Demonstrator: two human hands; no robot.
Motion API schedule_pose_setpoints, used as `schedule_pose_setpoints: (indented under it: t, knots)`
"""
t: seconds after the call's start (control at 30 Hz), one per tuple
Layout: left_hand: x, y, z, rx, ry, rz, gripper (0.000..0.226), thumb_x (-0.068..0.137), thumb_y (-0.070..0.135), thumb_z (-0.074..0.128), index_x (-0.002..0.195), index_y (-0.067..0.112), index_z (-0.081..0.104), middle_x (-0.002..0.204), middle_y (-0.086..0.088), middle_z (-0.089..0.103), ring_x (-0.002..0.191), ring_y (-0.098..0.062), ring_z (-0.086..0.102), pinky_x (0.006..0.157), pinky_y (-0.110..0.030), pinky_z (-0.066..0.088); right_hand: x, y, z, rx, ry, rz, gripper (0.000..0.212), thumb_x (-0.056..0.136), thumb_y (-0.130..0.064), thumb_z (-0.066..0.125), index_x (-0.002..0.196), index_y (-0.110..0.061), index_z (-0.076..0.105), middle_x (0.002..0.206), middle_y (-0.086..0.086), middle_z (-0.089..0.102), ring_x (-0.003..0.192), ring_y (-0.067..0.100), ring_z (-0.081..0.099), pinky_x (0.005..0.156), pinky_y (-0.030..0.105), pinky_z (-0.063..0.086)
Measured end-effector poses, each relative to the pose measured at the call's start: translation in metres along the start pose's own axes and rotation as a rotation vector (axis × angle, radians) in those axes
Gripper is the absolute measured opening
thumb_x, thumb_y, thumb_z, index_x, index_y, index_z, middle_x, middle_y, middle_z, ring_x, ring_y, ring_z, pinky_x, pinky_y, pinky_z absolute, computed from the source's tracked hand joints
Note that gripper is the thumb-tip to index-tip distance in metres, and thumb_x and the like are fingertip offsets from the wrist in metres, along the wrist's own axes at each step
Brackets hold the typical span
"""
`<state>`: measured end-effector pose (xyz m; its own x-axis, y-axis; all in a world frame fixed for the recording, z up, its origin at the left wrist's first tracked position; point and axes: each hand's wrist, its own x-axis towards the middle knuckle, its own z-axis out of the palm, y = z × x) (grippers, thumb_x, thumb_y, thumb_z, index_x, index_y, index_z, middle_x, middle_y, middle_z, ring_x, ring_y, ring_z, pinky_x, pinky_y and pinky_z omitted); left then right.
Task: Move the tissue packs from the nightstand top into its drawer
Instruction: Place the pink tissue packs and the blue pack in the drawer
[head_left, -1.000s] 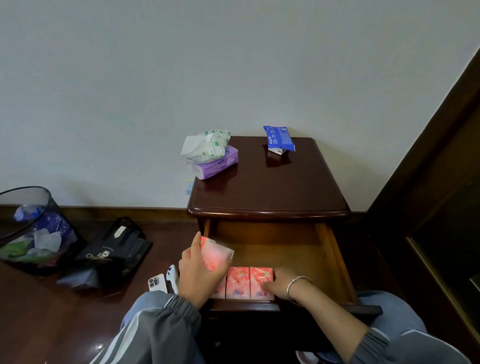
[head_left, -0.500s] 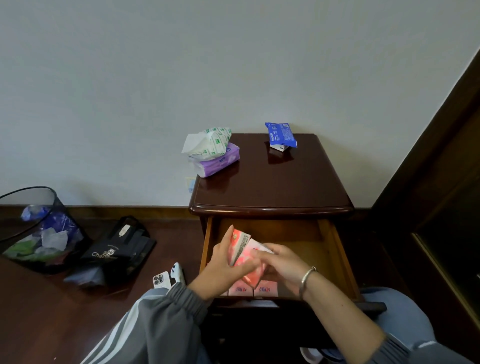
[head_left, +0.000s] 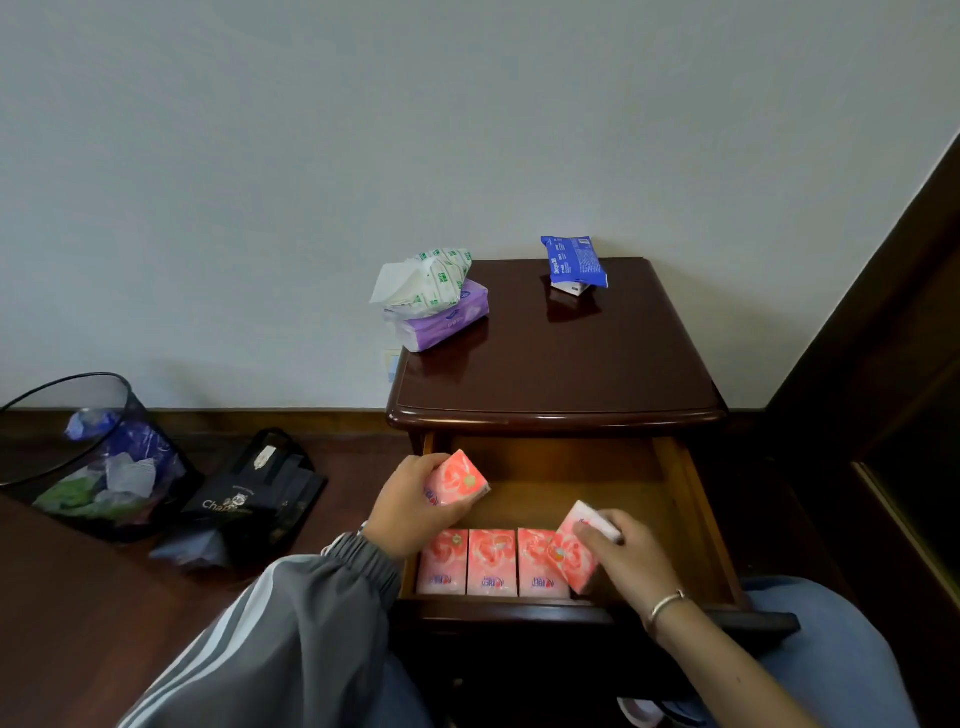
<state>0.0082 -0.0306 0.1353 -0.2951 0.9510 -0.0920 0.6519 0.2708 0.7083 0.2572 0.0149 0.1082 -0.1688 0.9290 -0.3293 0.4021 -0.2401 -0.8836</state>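
Observation:
The nightstand (head_left: 558, 374) has its drawer (head_left: 691, 499) pulled out. Three pink tissue packs (head_left: 491, 564) lie side by side along the drawer's front. My right hand (head_left: 626, 553) grips a fourth pink pack (head_left: 571, 553), tilted, just right of that row. Over the drawer's left side, my left hand (head_left: 415, 506) holds another pink pack (head_left: 460, 480). On the nightstand top, a purple tissue pack (head_left: 447, 322) with a green-printed white pack (head_left: 426, 280) on it sits at the back left, and a blue pack (head_left: 574, 260) rests at the back on a small white box.
A mesh waste bin (head_left: 88, 457) with rubbish stands on the floor at left, beside a black bag (head_left: 260, 488). Dark wooden furniture (head_left: 883, 364) rises to the right of the nightstand. My knees sit under the drawer front.
Both hands were together on the pink packs half a second ago. They have parted: the right hand took one pack down to the right end of the row, the left kept the other.

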Motion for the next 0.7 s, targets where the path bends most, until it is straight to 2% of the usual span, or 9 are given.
schedule_pose_setpoints:
  t: [0.07, 0.17, 0.27, 0.37, 0.5, 0.63, 0.7]
  knots:
    - [0.013, -0.003, -0.001, 0.091, -0.014, -0.019, 0.067, 0.075, 0.053, 0.071, 0.130, 0.022, 0.049, 0.108, 0.006, 0.053, 0.098, -0.010, 0.055, 0.083, -0.025, 0.049, -0.002, 0.003, 0.002, -0.055, 0.043, -0.063, 0.005, 0.087, -0.025, 0.062, 0.084, -0.026, 0.058, 0.080, -0.009, 0.065, 0.073, 0.001, 0.060, 0.054, 0.017, 0.041]
    - [0.032, -0.002, 0.007, 0.346, 0.008, -0.081, 0.071, 0.080, 0.062, 0.056, 0.138, 0.025, 0.039, 0.124, -0.001, 0.054, 0.116, -0.022, 0.053, 0.099, -0.043, 0.043, -0.001, 0.004, 0.007, -0.108, 0.105, -0.140, 0.006, 0.086, -0.026, 0.063, 0.089, -0.025, 0.057, 0.079, -0.009, 0.064, 0.072, 0.002, 0.060, 0.056, 0.020, 0.043]
    - [0.039, 0.002, 0.025, 0.680, 0.045, -0.083, 0.069, 0.084, 0.066, 0.043, 0.142, 0.029, 0.033, 0.130, -0.004, 0.052, 0.120, -0.026, 0.048, 0.100, -0.044, 0.035, 0.003, 0.004, 0.009, -0.090, 0.116, -0.108, 0.010, 0.087, -0.027, 0.061, 0.094, -0.023, 0.056, 0.083, -0.006, 0.065, 0.077, 0.008, 0.062, 0.062, 0.025, 0.049]
    - [0.039, 0.003, 0.038, 0.894, 0.083, -0.029, 0.061, 0.086, 0.066, 0.037, 0.134, 0.029, 0.043, 0.123, -0.004, 0.055, 0.114, -0.025, 0.049, 0.097, -0.041, 0.033, 0.004, 0.005, 0.007, -0.024, 0.134, -0.065, 0.021, 0.087, -0.030, 0.062, 0.102, -0.022, 0.050, 0.089, -0.005, 0.063, 0.079, 0.007, 0.062, 0.058, 0.022, 0.047]
    - [0.038, -0.003, 0.045, 1.045, 0.037, 0.023, 0.049, 0.094, 0.058, 0.029, 0.116, 0.025, 0.058, 0.118, -0.003, 0.052, 0.112, -0.024, 0.043, 0.096, -0.040, 0.028, 0.004, 0.004, 0.007, 0.037, 0.162, -0.047, 0.029, 0.084, -0.034, 0.065, 0.103, -0.022, 0.046, 0.086, -0.006, 0.062, 0.075, 0.007, 0.062, 0.056, 0.023, 0.045]
    - [0.033, -0.014, 0.042, 1.050, 0.006, 0.065, 0.033, 0.097, 0.035, 0.036, 0.119, 0.024, 0.057, 0.132, -0.003, 0.041, 0.124, -0.026, 0.033, 0.101, -0.042, 0.026, 0.004, 0.003, 0.006, 0.157, 0.141, -0.028, 0.025, 0.083, -0.032, 0.067, 0.101, -0.024, 0.051, 0.092, -0.004, 0.063, 0.079, 0.009, 0.063, 0.055, 0.020, 0.047]
    - [0.030, -0.017, 0.037, 0.964, -0.009, 0.048, 0.035, 0.095, 0.034, 0.040, 0.126, 0.026, 0.053, 0.144, -0.004, 0.033, 0.135, -0.026, 0.024, 0.105, -0.043, 0.024, 0.005, 0.002, 0.003, 0.270, 0.114, 0.036, 0.022, 0.084, -0.030, 0.067, 0.100, -0.027, 0.053, 0.095, -0.001, 0.065, 0.085, 0.015, 0.066, 0.062, 0.027, 0.054]
